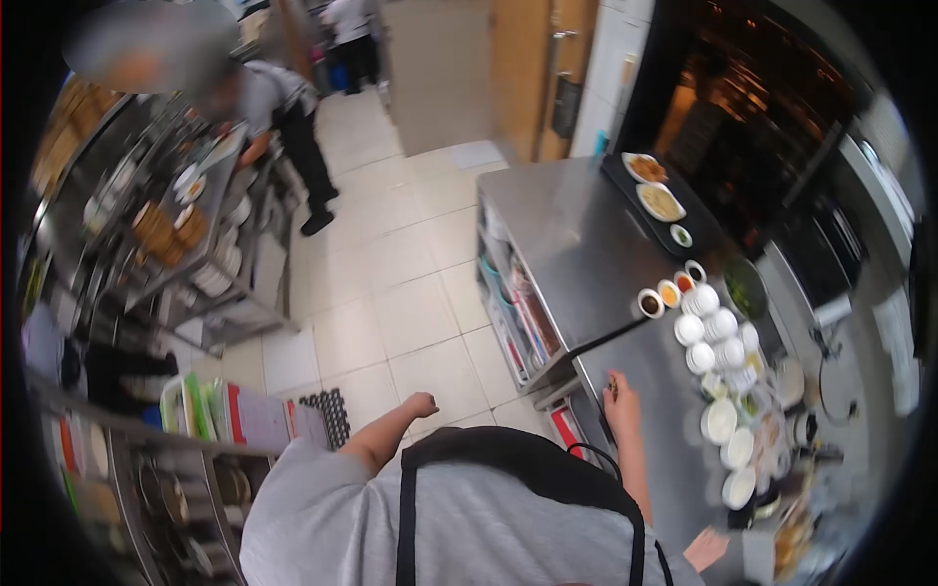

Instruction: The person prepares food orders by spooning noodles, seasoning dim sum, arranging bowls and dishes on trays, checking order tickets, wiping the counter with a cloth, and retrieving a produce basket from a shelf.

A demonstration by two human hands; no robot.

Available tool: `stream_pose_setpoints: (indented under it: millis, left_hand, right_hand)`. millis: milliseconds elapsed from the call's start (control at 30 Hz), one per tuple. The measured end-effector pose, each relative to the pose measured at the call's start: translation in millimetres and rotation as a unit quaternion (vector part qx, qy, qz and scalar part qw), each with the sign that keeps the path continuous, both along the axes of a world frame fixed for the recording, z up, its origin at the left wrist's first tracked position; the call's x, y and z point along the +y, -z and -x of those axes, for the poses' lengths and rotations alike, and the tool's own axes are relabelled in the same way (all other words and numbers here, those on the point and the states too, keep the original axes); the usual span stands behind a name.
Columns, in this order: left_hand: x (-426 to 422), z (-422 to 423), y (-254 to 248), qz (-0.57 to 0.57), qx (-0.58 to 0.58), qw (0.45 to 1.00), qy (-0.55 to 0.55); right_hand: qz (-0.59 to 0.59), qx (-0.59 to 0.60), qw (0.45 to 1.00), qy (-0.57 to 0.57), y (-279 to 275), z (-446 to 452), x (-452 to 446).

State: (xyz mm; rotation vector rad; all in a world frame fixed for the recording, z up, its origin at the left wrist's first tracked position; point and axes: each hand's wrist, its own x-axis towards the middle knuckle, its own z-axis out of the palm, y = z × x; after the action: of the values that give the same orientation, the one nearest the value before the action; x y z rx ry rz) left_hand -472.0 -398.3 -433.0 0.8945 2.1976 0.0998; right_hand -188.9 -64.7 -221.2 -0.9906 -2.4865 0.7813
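My left hand (422,405) is curled closed in front of my body, above the tiled floor, and nothing shows in it. At the edge of the steel counter (645,366), my right hand (622,402) has its fingers bent around a small dark thing (614,389) with yellowish flecks, too small to name. Right of that hand, white bowls (719,422) stand in a row, and stacked white cups (701,300) sit beyond them. Small sauce cups (651,304) with dark, yellow and red contents are grouped near the cup stacks.
A black tray (625,186) with two food plates and a small bowl lies at the counter's far end. Shelves (518,317) sit under the counter. Across the tiled floor (391,254), a co-worker (283,107) bends over another steel counter. Racks with containers (210,410) stand at my left.
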Motion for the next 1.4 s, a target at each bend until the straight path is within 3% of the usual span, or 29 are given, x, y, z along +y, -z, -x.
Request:
stream_pose_setpoints:
  millis: [300, 400, 467, 533, 600, 700, 833, 933, 1067, 1133, 1233, 1267, 1333, 1400]
  left_hand:
    - [-29, -40, -13, 0.034, -0.004, 0.993, -0.111]
    - [-40, -58, -19, 0.050, -0.019, 0.986, -0.157]
    - [-47, -73, -22, 0.065, -0.024, 0.983, -0.167]
    - [-54, -86, -21, 0.076, -0.032, 0.981, -0.175]
    - [-61, -100, -13, 0.073, -0.057, 0.976, -0.196]
    - [-63, -114, -23, 0.090, -0.066, 0.973, -0.204]
    - [-82, -123, -22, 0.038, -0.084, 0.969, -0.230]
    - [-101, -107, -16, 0.048, -0.089, 0.969, -0.226]
    - [-131, -54, -2, 0.051, -0.042, 0.983, -0.172]
    - [-149, -28, 0, 0.000, -0.006, 0.968, -0.251]
    - [-178, 9, 4, -0.034, 0.004, 0.962, -0.272]
    - [-187, 24, 10, -0.057, 0.008, 0.956, -0.288]
    - [-208, 39, 12, -0.047, 0.013, 0.959, -0.281]
    - [-231, 51, 33, 0.015, 0.001, 0.968, -0.249]
  right_hand:
    - [0.060, -0.015, 0.991, -0.121, 22, 70, 32]
    - [0.106, 0.049, 0.980, -0.162, 54, 90, 45]
    - [0.036, 0.113, 0.972, -0.202, 56, 108, 44]
    - [0.049, 0.097, 0.972, -0.210, 46, 123, 37]
    - [0.052, 0.159, 0.966, -0.199, 30, 138, 24]
    - [0.041, 0.195, 0.949, -0.243, 53, 160, 14]
    - [0.093, 0.133, 0.944, -0.286, 54, 177, -16]
    - [0.115, 0.032, 0.960, -0.253, 4, 184, -50]
    - [0.081, 0.109, 0.964, -0.228, 26, 201, -69]
    - [0.059, 0.125, 0.965, -0.225, 19, 210, -84]
    - [0.005, -0.011, 0.972, -0.233, -1, 230, -107]
    - [0.003, -0.002, 0.975, -0.224, -2, 239, -118]
    - [-0.007, 0.154, 0.957, -0.247, -2, 253, -138]
    - [-0.006, 0.185, 0.953, -0.239, -5, 259, -153]
